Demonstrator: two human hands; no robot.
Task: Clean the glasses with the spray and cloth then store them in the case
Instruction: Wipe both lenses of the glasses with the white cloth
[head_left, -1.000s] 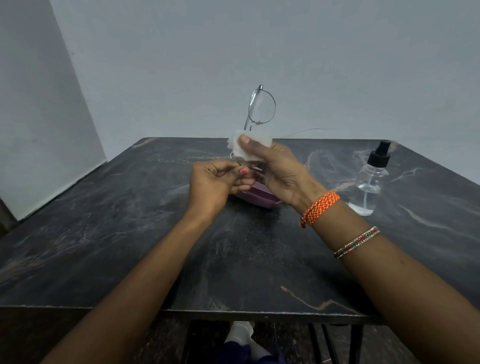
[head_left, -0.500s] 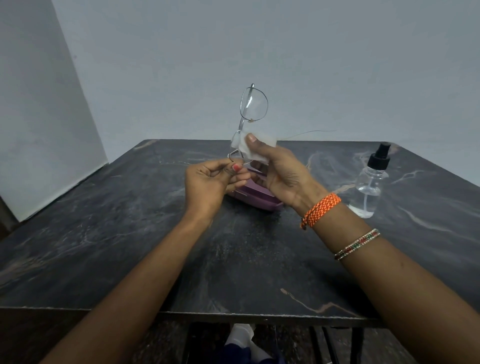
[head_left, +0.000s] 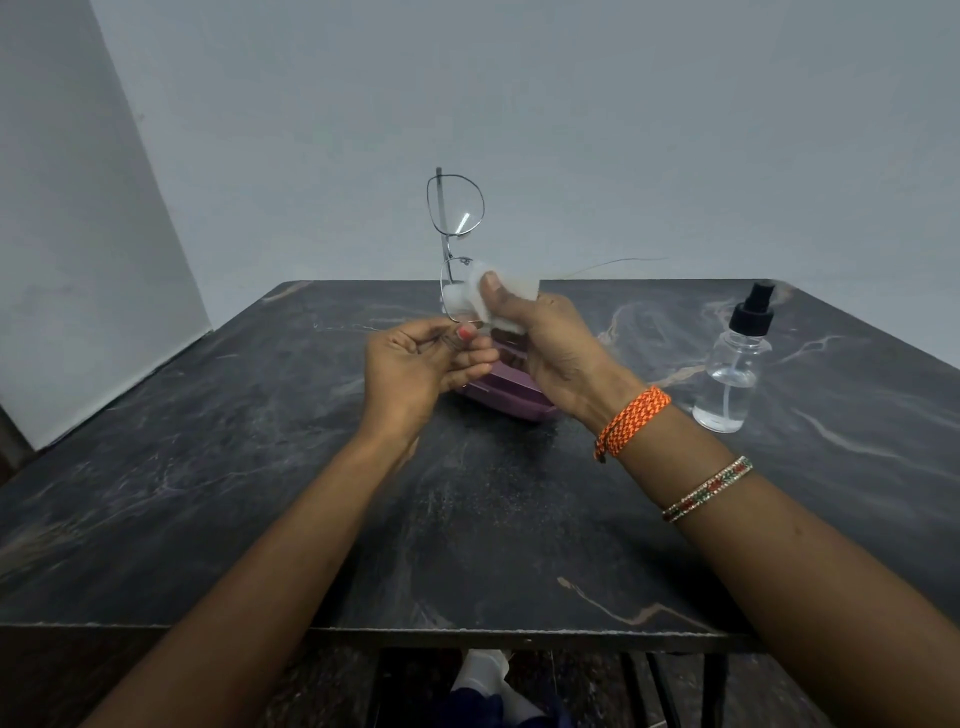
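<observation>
Case (head_left: 506, 397) lies mostly hidden behind both hands holding glasses (head_left: 456, 228).

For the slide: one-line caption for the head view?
Right hand wipes the lower lens of the glasses with a white cloth; left hand steadies the frame.

Purple case (head_left: 511, 400), seemingly white cloth (head_left: 485, 304)

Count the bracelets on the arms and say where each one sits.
2, both on the right arm. The orange braided band sits at the wrist just behind the right hand; the beaded bracelet sits further up the forearm. The left arm shows none.
</observation>
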